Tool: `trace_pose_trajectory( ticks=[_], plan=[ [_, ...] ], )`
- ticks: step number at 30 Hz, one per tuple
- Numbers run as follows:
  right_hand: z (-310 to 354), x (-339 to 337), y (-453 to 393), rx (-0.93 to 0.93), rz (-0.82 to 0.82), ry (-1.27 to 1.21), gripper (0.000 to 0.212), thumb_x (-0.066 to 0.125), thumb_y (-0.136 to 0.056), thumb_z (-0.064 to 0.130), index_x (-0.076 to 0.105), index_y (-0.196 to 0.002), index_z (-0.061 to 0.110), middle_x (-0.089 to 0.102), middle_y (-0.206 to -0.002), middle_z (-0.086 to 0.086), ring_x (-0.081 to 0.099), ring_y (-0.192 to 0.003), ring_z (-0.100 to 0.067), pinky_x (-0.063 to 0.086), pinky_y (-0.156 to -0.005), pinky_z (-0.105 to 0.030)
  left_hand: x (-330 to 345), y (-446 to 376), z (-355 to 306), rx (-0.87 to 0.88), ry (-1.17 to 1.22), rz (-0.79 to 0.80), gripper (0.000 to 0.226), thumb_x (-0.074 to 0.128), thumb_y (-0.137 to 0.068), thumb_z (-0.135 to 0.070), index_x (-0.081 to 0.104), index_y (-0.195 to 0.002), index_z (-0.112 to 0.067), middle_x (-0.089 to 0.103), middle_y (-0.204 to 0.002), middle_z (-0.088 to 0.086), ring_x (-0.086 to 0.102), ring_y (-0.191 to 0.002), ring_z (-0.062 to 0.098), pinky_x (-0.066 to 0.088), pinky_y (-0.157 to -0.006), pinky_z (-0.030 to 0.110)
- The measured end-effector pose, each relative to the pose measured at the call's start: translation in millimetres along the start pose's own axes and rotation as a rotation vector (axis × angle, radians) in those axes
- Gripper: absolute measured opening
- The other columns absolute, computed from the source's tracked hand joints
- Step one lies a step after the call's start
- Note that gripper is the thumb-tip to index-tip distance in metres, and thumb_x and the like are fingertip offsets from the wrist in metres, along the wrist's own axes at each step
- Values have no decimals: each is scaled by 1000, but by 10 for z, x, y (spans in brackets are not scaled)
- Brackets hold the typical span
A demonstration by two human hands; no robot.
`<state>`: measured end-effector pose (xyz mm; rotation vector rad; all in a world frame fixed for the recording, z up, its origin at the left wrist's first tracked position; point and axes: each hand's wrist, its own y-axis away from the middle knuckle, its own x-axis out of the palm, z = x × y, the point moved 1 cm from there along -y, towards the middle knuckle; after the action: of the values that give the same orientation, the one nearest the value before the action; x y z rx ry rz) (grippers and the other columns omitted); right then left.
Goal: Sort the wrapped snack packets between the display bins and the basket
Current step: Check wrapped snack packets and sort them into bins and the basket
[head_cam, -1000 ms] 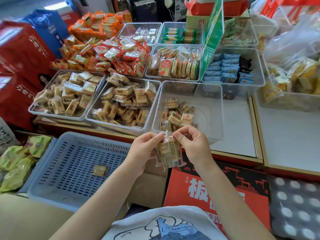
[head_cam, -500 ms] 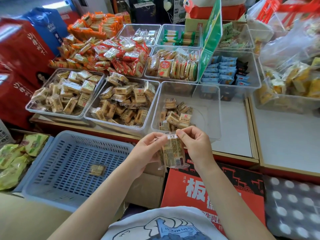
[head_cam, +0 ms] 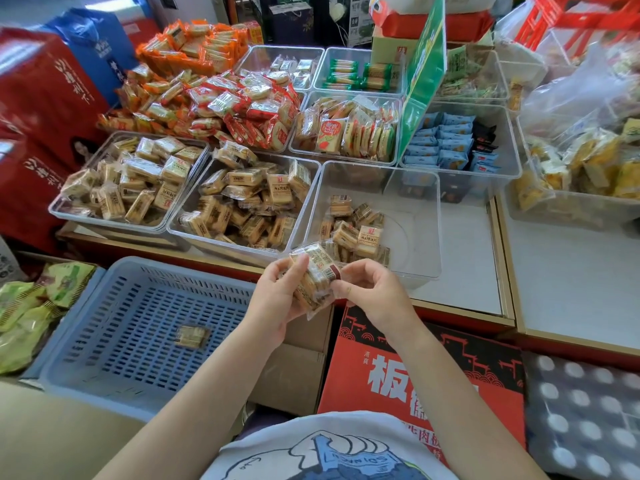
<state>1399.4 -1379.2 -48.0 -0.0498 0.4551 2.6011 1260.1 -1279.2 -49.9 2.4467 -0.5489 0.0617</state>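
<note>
While left hand [head_cam: 277,299] grips snack packet [head_cam: 313,282], right hand [head_cam: 372,294] fingers pinch it

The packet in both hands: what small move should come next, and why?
Probably let the right hand release, since the left hand already grips the packet. Then carry it left toward the blue basket, where one similar packet lies.

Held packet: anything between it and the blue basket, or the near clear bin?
Nothing visible blocks either. The packet, gripped by the left hand and right hand, sits above the bin's front rim; the bin is open-topped. The basket lies open to the left, holding one packet.
</note>
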Motion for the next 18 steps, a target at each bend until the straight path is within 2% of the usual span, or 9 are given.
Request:
trace_pose_trajectory(
  ticks=[3,6,8,10,12,15,16,18],
  plan=[
    [21,-21,-16,9,-79,-63,12,78,-88,12,67,-91,7,73,-88,-10,67,-75,-9,56,-65,-18,66,39,-3,-84,73,88,43,50,-100,-51,58,-127,-19,74,-115,16,76,-97,32,64,-70,45],
    [58,-59,-16,-23,-135,-108,10,76,-90,13,67,-87,9,75,-87,-11,71,-76,-16,60,-64,-24,83,75,-7,-62,49,255,43,59,-95,-37,50,-135,-22,71,-122,15,76,-98,29,62,-66,39],
    [59,-85,-27,-70,-179,-70,9,75,-92,17,69,-87,13,74,-87,-8,70,-79,-18,61,-69,-28,52,62,-2,-25,34,292,51,66,-89,-27,48,-137,-25,70,-123,15,75,-97,27,61,-64,36],
    [48,-116,-40,-116,-227,-22,9,74,-92,23,69,-86,18,71,-90,2,65,-84,-9,56,-78,-24,14,24,-14,13,36,286,47,63,-96,-16,47,-139,-26,67,-126,16,75,-95,28,61,-65,36],
    [63,-150,-47,-169,-269,46,12,74,-91,24,68,-81,23,66,-103,8,60,-102,-4,47,-86,-14,-49,-20,-24,56,15,258,41,57,-101,-7,49,-137,-27,65,-127,17,75,-95,29,62,-66,38],
    [56,-198,-75,-174,-257,88,17,74,-91,18,66,-76,19,63,-116,16,55,-117,3,41,-93,-9,-141,-59,-68,174,-140,241,34,57,-102,-3,59,-123,-29,61,-125,15,75,-98,31,64,-70,42],
    [52,-205,-79,-149,-225,70,17,72,-92,16,65,-77,16,67,-115,16,57,-116,2,44,-95,-13,-163,-63,-88,215,-200,250,31,57,-102,-3,63,-118,-29,61,-123,14,75,-98,31,64,-70,42],
    [22,-207,-99,-88,-166,9,16,68,-95,14,63,-80,11,74,-105,7,68,-104,-11,57,-90,-31,-190,-70,-127,267,-282,264,28,57,-102,-4,68,-111,-28,63,-122,13,75,-96,31,65,-68,42]
  ],
)
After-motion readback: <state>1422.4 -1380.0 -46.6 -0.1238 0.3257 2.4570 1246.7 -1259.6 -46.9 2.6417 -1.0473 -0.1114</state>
